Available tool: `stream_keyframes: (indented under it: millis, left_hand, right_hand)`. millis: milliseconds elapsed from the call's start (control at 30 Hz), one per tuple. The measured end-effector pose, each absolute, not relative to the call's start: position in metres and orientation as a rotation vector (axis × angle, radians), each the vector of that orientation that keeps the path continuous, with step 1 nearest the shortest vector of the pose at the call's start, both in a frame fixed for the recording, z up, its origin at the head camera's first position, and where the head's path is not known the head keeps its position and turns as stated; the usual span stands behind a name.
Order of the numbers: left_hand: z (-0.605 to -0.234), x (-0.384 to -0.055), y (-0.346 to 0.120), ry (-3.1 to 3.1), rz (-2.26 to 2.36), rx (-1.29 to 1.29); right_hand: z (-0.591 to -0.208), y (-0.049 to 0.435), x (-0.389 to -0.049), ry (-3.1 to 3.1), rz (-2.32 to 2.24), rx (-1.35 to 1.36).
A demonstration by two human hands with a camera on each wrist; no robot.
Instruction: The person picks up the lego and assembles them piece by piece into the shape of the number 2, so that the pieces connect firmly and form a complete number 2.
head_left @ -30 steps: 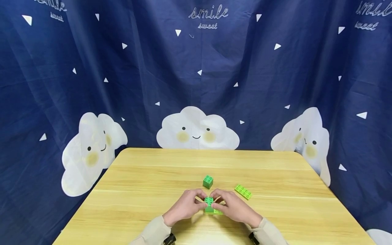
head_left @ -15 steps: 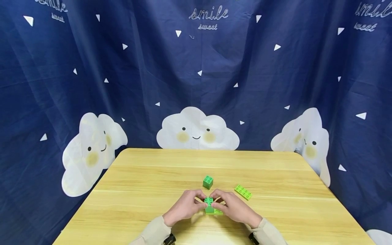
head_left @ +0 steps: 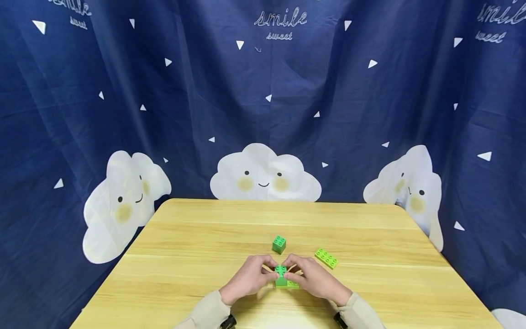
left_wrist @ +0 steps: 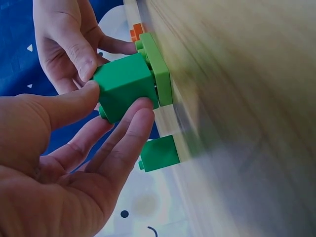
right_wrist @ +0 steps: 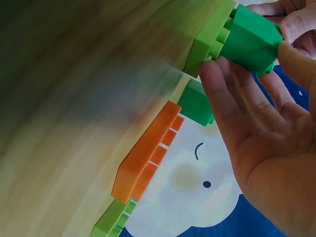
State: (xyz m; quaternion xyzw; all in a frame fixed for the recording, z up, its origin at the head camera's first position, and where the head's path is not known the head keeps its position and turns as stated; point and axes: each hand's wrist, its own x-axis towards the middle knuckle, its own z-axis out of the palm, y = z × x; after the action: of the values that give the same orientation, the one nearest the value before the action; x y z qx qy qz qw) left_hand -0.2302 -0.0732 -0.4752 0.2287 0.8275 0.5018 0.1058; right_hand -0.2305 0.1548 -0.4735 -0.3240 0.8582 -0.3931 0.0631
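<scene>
A green building brick [head_left: 281, 279] with studs on top stands at the left end of a flat lime brick [head_left: 293, 284] on the table. My left hand [head_left: 248, 278] pinches the green brick between thumb and fingers from its left side. From the other side my right hand [head_left: 315, 278] grips the same brick, thumb at its upper edge. In the right wrist view, one right fingertip lies at the end of the lime brick [right_wrist: 207, 42], whose bare studs show beside the green one. Both thumbs come near each other in the left wrist view.
A second green brick [head_left: 279, 245] stands just beyond the hands. Another flat lime brick [head_left: 326, 258] lies to the right. An orange brick [right_wrist: 148, 153], hidden behind the right hand in the head view, lies between them. A dark blue curtain [head_left: 263, 91] hangs behind the wooden table [head_left: 197, 237].
</scene>
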Motion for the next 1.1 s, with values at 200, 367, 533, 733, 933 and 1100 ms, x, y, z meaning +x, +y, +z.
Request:
stream_keyframes:
  millis: [200,367,533,733,933,1100]
  left_hand:
    - [-0.4760,-0.2308,-0.0732,2.428,1.486,0.673]
    - [-0.4757,-0.2305,-0.0732,2.417,1.492,0.671]
    - [-0.4752,-0.2300,-0.0730,2.410,1.500,0.669]
    - [-0.4758,-0.2297,-0.0730,2.419,1.500,0.679]
    - [-0.4762,-0.2302,-0.0730,2.428,1.498,0.678]
    - [-0.4772,-0.2314,-0.0734,2.429,1.503,0.674]
  right_hand:
    - [-0.4741,0.1550,-0.2304,2.588,-1.191,-0.984]
    - [-0.4746,0.1549,-0.2306,2.588,-1.190,-0.982]
    - [-0.4745,0.1550,-0.2307,2.583,-1.194,-0.974]
    - [-0.4740,0.1546,-0.2306,2.580,-1.199,-0.965]
    - [-0.4735,0.1540,-0.2307,2.596,-1.186,-0.952]
    - [-0.4740,0.1542,-0.2312,2.626,-1.159,-0.951]
